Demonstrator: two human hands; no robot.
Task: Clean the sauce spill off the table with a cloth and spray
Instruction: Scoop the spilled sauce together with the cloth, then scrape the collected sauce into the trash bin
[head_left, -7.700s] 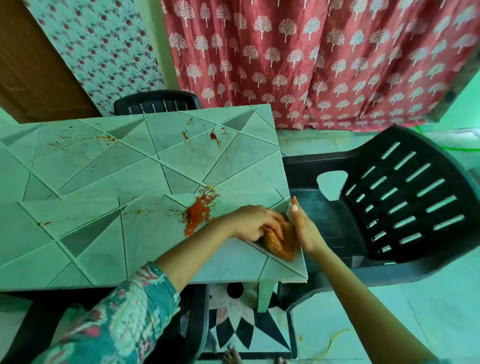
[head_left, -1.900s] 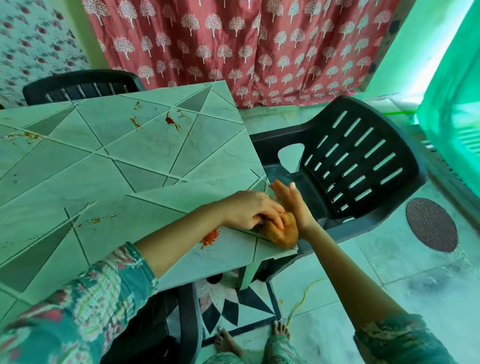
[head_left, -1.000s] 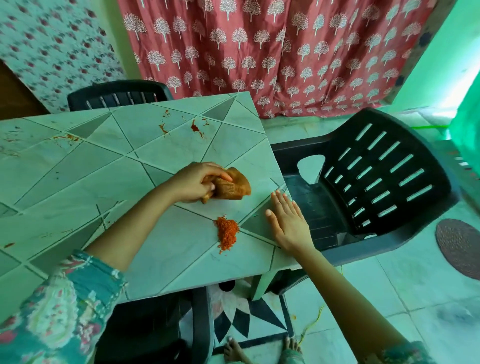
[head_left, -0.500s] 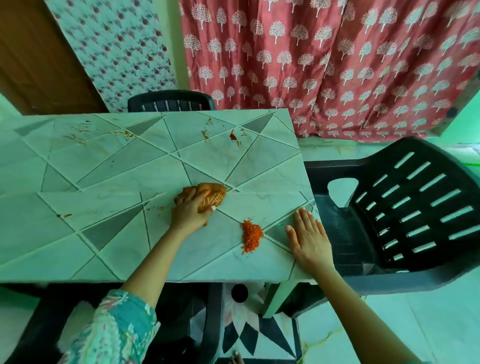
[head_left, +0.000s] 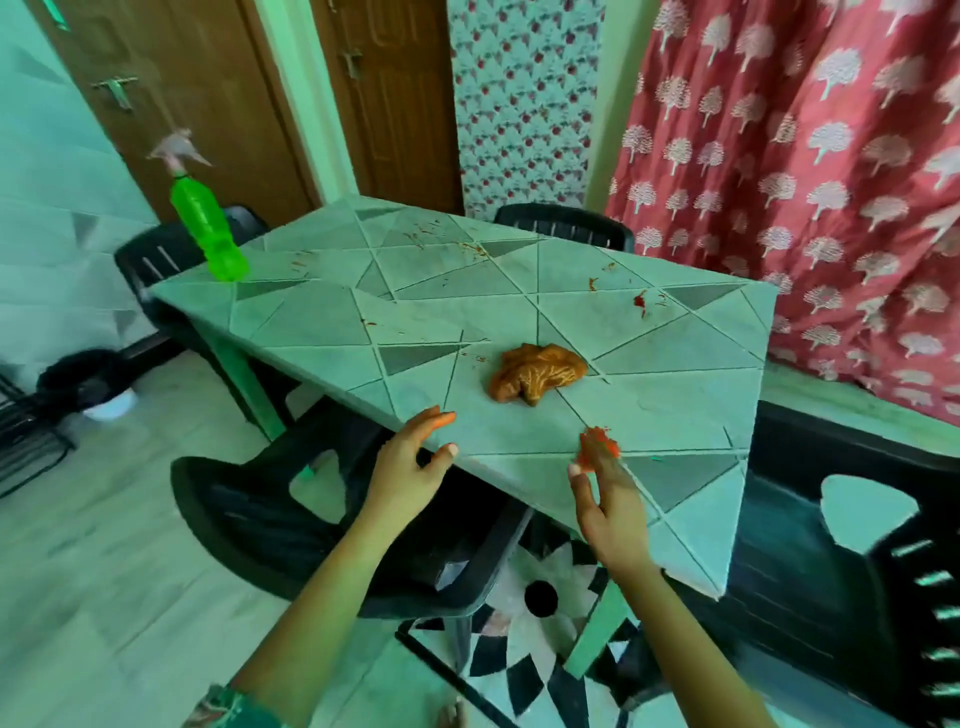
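Neither grip holds anything. The left hand (head_left: 410, 470) hovers at the near edge of the table (head_left: 675, 395) with fingers spread and loosely bent, one fingertip stained orange. The right hand (head_left: 605, 499) reaches over the same edge with its fingers fairly straight and the thumb apart. Its fingertips are smeared red and sit on or just over a small clump of sauce (head_left: 597, 441); motion blur keeps me from telling whether they touch it.

The cloth (head_left: 537, 371), crumpled and soaked orange, lies on the table beyond both hands, touched by neither. The spray bottle (head_left: 208, 234), green, stands upright at the far left corner of the table, well apart from the hands.

By my judgement the job is partly done. The broad middle of the table looks mostly wiped, and the heavy sauce seems gathered into that one clump by the near edge. What is left: the clump itself, red specks near the far right side (head_left: 640, 301), thin streaks along the far edge (head_left: 478, 249) and towards the bottle (head_left: 298, 262), and a few flecks just left of the cloth. No wet sheen from spraying is visible, so the spray-and-wipe pass probably has yet to come, and the stained fingers will want cleaning too. Black plastic chairs (head_left: 249, 514) stand around the table.
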